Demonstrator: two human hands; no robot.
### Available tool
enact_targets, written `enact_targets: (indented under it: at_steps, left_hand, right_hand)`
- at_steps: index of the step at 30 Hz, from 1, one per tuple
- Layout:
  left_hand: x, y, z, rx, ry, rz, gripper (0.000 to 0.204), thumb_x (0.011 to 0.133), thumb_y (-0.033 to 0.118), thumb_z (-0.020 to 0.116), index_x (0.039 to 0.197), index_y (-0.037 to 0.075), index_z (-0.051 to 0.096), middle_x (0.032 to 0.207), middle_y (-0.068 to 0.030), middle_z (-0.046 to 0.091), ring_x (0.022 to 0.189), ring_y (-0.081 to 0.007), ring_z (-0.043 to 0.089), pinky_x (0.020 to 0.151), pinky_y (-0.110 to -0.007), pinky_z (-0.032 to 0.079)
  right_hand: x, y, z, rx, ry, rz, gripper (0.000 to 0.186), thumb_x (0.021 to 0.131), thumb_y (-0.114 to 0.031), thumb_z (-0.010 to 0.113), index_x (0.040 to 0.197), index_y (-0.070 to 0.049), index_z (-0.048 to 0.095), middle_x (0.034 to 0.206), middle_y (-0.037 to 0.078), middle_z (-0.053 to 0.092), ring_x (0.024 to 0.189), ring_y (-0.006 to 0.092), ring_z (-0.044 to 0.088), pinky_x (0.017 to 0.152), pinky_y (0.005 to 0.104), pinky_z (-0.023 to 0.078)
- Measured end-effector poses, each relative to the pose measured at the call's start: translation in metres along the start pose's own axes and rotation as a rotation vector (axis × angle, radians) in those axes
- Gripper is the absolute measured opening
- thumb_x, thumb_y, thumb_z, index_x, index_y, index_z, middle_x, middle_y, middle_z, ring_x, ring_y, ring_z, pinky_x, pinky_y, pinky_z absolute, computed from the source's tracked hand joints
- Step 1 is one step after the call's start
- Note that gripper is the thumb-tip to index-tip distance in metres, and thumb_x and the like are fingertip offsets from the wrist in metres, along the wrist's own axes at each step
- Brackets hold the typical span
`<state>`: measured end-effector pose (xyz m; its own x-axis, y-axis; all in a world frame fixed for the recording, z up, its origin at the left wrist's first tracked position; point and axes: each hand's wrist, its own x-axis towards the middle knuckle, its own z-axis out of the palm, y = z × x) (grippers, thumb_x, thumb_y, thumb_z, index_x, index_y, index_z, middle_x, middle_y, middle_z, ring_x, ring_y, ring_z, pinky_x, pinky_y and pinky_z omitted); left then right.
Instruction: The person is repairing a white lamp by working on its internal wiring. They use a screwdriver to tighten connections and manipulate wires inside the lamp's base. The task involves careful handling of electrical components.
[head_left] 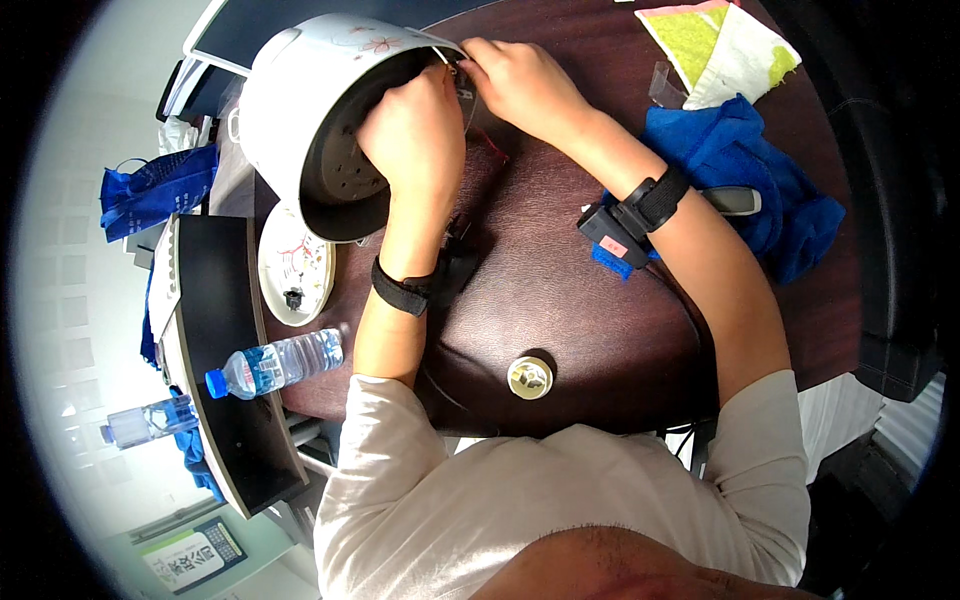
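Observation:
A white pot-shaped appliance housing with a floral print, like a rice cooker shell, lies tipped over with its dark opening toward me. Small holes dot its inside bottom. My left hand reaches into the opening, its fingers closed near the far right rim. A small brass-coloured bit shows at the fingertips, too small to name. My right hand pinches the rim just beside it, thumb and forefinger close together. Thin wires hang below the rim, among them a red wire. Black straps with small boxes are on both wrists.
A small round cream part sits on the brown table near me. At left are a white dish holding small bits and a water bottle. A blue towel and a green-white cloth lie at right.

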<state>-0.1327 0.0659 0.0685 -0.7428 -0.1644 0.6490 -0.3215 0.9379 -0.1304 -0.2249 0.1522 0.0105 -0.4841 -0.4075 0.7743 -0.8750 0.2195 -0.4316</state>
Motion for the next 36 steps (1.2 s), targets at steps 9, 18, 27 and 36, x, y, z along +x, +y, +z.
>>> enact_targets:
  at_steps: [9, 18, 27, 36]
  left_hand:
    - [0.001, -0.003, 0.001, -0.041, 0.016, 0.015, 0.017, 0.083, 0.023, 0.058, 0.073, 0.013, 0.067, 0.056, -0.0115, 0.06, 0.048, -0.0273, 0.061, 0.042, -0.036, 0.048]
    - [0.002, -0.002, -0.001, -0.039, -0.039, 0.015, 0.014, 0.083, 0.021, 0.058, 0.077, 0.014, 0.069, 0.058, -0.0126, 0.061, 0.05, -0.0278, 0.062, 0.045, -0.036, 0.049]
    - [0.003, -0.008, -0.005, -0.016, -0.161, -0.016, 0.023, 0.081, 0.023, 0.056, 0.097, 0.014, 0.071, 0.078, -0.0178, 0.065, 0.069, -0.0331, 0.066, 0.062, -0.04, 0.053]
    - [0.002, -0.005, -0.004, -0.034, -0.133, 0.015, 0.027, 0.08, 0.024, 0.057, 0.103, 0.021, 0.07, 0.074, -0.0189, 0.063, 0.065, -0.0341, 0.064, 0.059, -0.04, 0.052]
  right_hand:
    - [0.003, -0.001, -0.005, -0.112, 0.208, -0.2, 0.018, 0.082, -0.012, 0.06, 0.098, -0.009, 0.052, 0.089, 0.007, 0.055, 0.065, 0.0264, 0.065, 0.052, 0.0347, 0.053]
    - [-0.006, 0.004, -0.006, -0.174, 0.118, -0.186, 0.015, 0.078, -0.012, 0.062, 0.091, -0.009, 0.055, 0.083, 0.007, 0.055, 0.063, 0.0266, 0.063, 0.053, 0.0357, 0.052]
    - [-0.019, 0.015, -0.01, -0.172, -0.171, 0.089, 0.014, 0.077, -0.014, 0.059, 0.087, -0.005, 0.06, 0.078, 0.015, 0.064, 0.07, 0.0338, 0.064, 0.062, 0.0438, 0.052]
    - [-0.017, 0.005, 0.002, 0.052, -0.092, 0.232, 0.017, 0.083, -0.014, 0.055, 0.096, -0.004, 0.06, 0.081, 0.018, 0.065, 0.075, 0.0352, 0.064, 0.065, 0.0434, 0.053]
